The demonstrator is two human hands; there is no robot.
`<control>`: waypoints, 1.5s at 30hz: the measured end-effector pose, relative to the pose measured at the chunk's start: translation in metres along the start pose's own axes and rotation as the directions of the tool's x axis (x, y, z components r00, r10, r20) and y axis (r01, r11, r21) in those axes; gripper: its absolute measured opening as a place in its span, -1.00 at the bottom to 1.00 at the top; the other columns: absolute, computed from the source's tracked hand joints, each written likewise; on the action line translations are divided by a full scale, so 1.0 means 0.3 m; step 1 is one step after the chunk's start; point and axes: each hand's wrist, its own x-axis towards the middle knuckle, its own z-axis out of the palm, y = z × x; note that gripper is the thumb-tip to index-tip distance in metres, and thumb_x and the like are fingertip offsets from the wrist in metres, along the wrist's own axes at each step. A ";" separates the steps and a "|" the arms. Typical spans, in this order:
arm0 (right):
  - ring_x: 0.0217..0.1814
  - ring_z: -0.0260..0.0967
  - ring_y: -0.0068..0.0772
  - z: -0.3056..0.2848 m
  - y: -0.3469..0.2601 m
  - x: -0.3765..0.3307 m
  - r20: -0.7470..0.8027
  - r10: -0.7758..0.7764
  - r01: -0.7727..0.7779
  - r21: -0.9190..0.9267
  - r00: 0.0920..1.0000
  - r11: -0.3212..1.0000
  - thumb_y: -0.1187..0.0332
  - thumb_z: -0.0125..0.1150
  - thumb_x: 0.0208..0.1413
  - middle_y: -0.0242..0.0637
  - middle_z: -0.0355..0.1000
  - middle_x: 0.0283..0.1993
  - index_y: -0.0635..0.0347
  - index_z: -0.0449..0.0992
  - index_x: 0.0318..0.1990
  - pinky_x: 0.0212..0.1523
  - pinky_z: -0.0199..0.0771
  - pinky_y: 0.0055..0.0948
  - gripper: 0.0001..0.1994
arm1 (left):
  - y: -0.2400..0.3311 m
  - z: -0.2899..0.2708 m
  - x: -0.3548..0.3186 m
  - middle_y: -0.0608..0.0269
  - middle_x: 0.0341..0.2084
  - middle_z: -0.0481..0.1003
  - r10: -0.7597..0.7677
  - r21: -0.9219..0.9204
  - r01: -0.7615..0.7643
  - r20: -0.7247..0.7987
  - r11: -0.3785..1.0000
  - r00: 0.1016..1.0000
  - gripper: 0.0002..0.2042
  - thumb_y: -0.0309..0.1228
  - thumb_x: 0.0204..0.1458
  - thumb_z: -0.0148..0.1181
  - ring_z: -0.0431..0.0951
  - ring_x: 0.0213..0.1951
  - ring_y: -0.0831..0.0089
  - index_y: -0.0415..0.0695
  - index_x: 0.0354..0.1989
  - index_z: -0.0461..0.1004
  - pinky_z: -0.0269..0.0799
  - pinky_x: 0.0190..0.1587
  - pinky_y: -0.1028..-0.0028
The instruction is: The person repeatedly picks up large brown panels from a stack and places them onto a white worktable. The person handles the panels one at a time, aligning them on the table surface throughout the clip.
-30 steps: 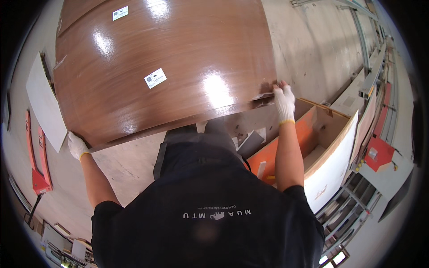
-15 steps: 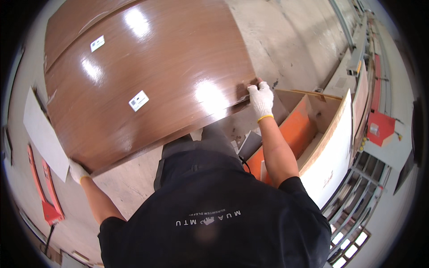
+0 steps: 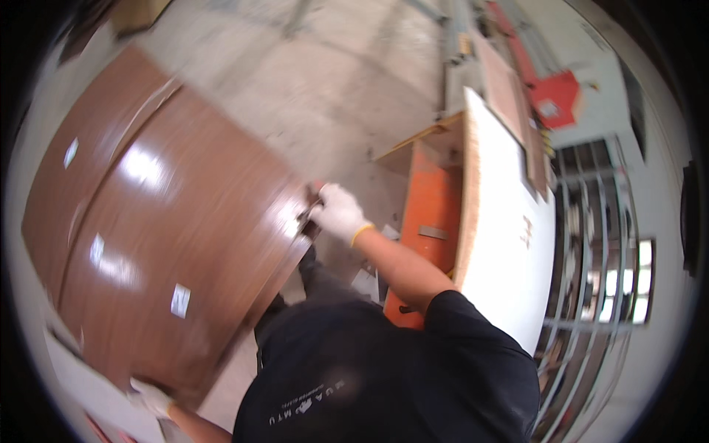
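Note:
A large glossy brown wood-grain panel (image 3: 199, 221) fills the left half, pale labels on its face and bright reflections across it. My right hand (image 3: 340, 213), in a white knit glove with a yellow cuff, grips its near right corner, fingers closed on the edge. At the near left corner is my left hand (image 3: 151, 399), gloved alike and closed on the edge; it is slightly blurred and its fingertips are partly hidden. Beyond a long seam, a second brown panel (image 3: 96, 118) lies farther off, with torn clear film along the edge.
To the right stands an open wooden box with an orange board (image 3: 428, 199) inside and a tall white panel (image 3: 509, 236) as its near side. Behind that are a metal rack (image 3: 591, 244) and a red object (image 3: 554, 100). A white board (image 3: 96, 384) lies by my left hand.
My view has swung to the right, so the panel and both hands appear farther left and lower. The panel now looks turned at a steeper slant. Both hands keep their corners.

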 end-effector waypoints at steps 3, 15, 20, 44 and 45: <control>0.53 0.15 0.07 -0.107 0.154 -0.120 -0.193 -0.044 0.045 -0.001 0.980 0.999 0.21 0.26 0.08 -0.02 0.21 0.49 0.11 0.33 0.41 0.48 0.22 -0.12 -0.32 | 0.388 -0.011 -0.064 -0.18 0.28 0.42 0.132 0.025 -0.135 0.093 0.991 0.987 -0.41 0.00 0.39 -0.03 0.36 0.35 -0.05 -0.30 0.29 0.44 0.26 0.38 0.13; -0.11 0.60 0.00 -0.408 1.653 -0.740 -0.740 0.663 -0.614 0.471 0.115 0.633 0.22 0.14 0.23 -0.01 0.63 -0.16 0.25 0.56 0.03 -0.10 0.59 -0.15 -0.66 | 1.450 -0.291 -0.638 -0.28 0.33 0.32 0.840 -0.817 -0.555 -0.185 0.158 0.510 -0.65 -0.44 0.35 -0.03 0.37 0.31 -0.10 -0.45 0.17 0.41 0.30 0.35 0.09; 0.40 0.26 0.07 -0.561 1.978 -0.722 -0.249 0.968 0.815 0.564 0.012 0.135 0.19 -0.13 0.45 0.00 0.04 0.49 0.29 0.02 0.49 0.33 0.52 0.00 -0.43 | 1.902 -0.539 -1.050 -0.23 0.19 0.45 0.961 -0.938 -0.313 -0.213 -0.149 0.179 -0.74 -0.59 0.17 0.08 0.49 0.18 -0.09 -0.37 0.02 0.51 0.39 0.27 0.10; 0.46 0.26 -0.04 -0.592 1.798 -0.691 -0.460 0.732 0.587 0.803 0.503 0.101 -0.06 -0.07 0.41 -0.09 0.33 0.42 0.25 0.30 0.41 0.41 0.37 -0.09 -0.36 | 2.634 -0.898 -2.112 0.11 -0.03 0.62 0.606 -0.360 0.547 0.066 0.755 -0.793 -0.60 -0.49 0.14 0.25 0.65 -0.07 0.39 -0.42 0.14 0.50 0.54 0.06 0.43; 0.45 0.27 -0.03 -0.629 1.792 -0.673 -0.507 0.658 0.731 0.675 0.556 -0.098 -0.12 -0.12 0.43 -0.11 0.33 0.42 0.25 0.30 0.42 0.41 0.36 -0.09 -0.34 | 2.633 -0.883 -2.029 0.10 -0.04 0.63 0.606 -0.390 0.540 0.062 0.746 -0.793 -0.61 -0.49 0.13 0.25 0.65 -0.08 0.39 -0.43 0.12 0.51 0.54 0.04 0.43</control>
